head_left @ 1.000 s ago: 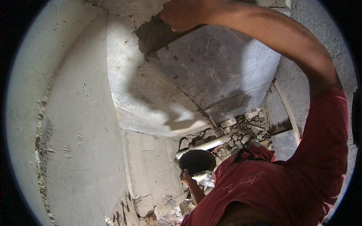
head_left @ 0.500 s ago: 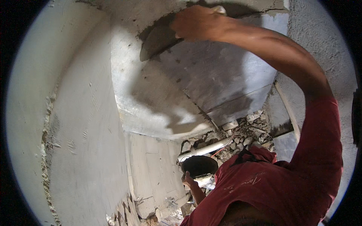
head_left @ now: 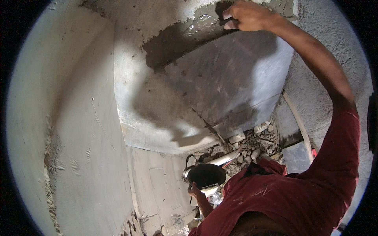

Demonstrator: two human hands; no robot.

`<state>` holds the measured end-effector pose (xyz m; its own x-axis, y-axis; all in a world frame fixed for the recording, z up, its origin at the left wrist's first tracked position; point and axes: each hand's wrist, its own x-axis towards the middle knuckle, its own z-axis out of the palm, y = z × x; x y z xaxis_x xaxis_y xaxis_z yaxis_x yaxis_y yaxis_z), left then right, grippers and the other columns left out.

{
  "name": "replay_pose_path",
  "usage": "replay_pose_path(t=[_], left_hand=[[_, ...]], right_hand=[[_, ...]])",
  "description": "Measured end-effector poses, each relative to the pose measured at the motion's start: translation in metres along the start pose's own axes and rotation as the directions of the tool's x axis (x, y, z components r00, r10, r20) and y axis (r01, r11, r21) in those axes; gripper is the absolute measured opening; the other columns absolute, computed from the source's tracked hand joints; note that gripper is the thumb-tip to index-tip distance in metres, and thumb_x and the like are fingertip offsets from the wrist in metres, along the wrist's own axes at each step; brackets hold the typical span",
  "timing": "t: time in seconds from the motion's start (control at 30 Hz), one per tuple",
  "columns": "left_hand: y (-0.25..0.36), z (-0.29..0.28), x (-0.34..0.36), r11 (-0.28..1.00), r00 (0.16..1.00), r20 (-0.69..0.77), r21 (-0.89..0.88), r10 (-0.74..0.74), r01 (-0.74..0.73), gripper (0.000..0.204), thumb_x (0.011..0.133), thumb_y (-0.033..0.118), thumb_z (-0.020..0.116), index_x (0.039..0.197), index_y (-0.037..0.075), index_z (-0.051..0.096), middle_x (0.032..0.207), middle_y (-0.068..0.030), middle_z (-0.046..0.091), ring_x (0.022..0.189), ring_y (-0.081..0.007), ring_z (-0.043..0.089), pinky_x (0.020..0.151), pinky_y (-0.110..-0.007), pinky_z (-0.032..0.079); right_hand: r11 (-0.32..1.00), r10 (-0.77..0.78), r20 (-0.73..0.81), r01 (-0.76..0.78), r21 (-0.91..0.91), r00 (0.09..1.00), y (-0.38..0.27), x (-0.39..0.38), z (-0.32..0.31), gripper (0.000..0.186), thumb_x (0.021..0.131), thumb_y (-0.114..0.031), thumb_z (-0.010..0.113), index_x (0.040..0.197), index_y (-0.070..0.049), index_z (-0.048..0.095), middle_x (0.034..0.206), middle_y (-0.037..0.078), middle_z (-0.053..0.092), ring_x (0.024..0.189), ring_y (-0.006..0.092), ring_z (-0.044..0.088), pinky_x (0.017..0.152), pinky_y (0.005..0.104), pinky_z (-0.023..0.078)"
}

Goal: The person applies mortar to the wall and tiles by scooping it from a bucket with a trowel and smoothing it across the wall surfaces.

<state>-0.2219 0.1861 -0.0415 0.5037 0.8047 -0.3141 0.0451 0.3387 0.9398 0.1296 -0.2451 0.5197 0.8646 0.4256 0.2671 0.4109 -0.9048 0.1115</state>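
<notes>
My right hand (head_left: pixel 246 16) is raised at the top, fingers bent and pale-tipped, closed on something dark I cannot make out. It is at a band of wet grey mortar (head_left: pixel 173 45) along the upper edge of a grey panel (head_left: pixel 224 67); a glossy wet patch shows just left of my fingers. Low in the middle, my left hand (head_left: pixel 195 189) grips the rim of a round dark bucket (head_left: pixel 205 175), whose interior is in shadow.
A plastered wall (head_left: pixel 82 153) fills the left. Below the panel are rubble (head_left: pixel 256 139), a white pipe (head_left: pixel 220 159) and a thin cable. At the right stand a rough grey wall (head_left: pixel 327 51), a pale strip (head_left: pixel 297 114) and a smaller grey slab (head_left: pixel 295 157).
My right hand has moved to the right along the mortar band, uncovering a glossy wet patch where it was. My left hand still holds the bucket.
</notes>
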Motion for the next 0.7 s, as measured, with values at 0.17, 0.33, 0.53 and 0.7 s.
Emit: replay_pose_path(t=[0.17, 0.33, 0.53, 0.7], left_hand=[[0.012, 0.013, -0.007, 0.978, 0.986, -0.149, 0.183, -0.068, 0.095, 0.034, 0.076, 0.008, 0.074, 0.105, -0.004, 0.06, 0.081, -0.0104, 0.063, 0.062, -0.0181, 0.056, 0.053, -0.031, 0.045], [-0.011, -0.01, 0.019, 0.981, 0.99, -0.131, 0.193, 0.046, -0.02, 0.034, 0.077, 0.005, 0.073, 0.107, -0.005, 0.061, 0.077, -0.009, 0.063, 0.059, -0.0168, 0.055, 0.049, -0.028, 0.044], [0.011, 0.015, 0.017, 0.994, 0.99, -0.137, 0.111, 0.022, -0.007, 0.031, 0.076, 0.005, 0.074, 0.102, -0.006, 0.061, 0.085, -0.0103, 0.064, 0.06, -0.0172, 0.055, 0.05, -0.031, 0.044], [0.024, 0.019, 0.002, 0.989, 0.993, -0.119, 0.145, 0.022, -0.005, 0.025, 0.077, 0.003, 0.072, 0.099, -0.005, 0.062, 0.088, -0.0109, 0.064, 0.069, -0.019, 0.058, 0.06, -0.033, 0.048]], right_hand=[[0.983, -0.184, -0.174, 0.179, -0.046, 0.967, 0.077, -0.003, -0.002, 0.025, 0.084, -0.022, 0.064, 0.103, -0.007, 0.068, 0.116, 0.014, 0.06, 0.112, 0.0305, 0.053, 0.094, 0.0418, 0.044], [0.984, 0.076, -0.357, -0.127, -0.122, 0.931, 0.112, -0.062, -0.045, 0.035, 0.072, -0.018, 0.061, 0.106, -0.018, 0.072, 0.096, 0.016, 0.069, 0.084, 0.0324, 0.065, 0.077, 0.0425, 0.051], [0.99, 0.014, -0.526, -0.085, -0.111, 0.85, 0.075, -0.098, 0.069, 0.042, 0.091, -0.033, 0.06, 0.124, -0.008, 0.054, 0.118, 0.02, 0.06, 0.108, 0.0339, 0.061, 0.095, 0.0435, 0.05], [0.998, -0.041, -0.442, 0.059, 0.027, 0.896, -0.057, -0.081, 0.12, 0.033, 0.088, -0.029, 0.065, 0.112, -0.008, 0.056, 0.118, 0.015, 0.057, 0.092, 0.0311, 0.066, 0.07, 0.0424, 0.056]])
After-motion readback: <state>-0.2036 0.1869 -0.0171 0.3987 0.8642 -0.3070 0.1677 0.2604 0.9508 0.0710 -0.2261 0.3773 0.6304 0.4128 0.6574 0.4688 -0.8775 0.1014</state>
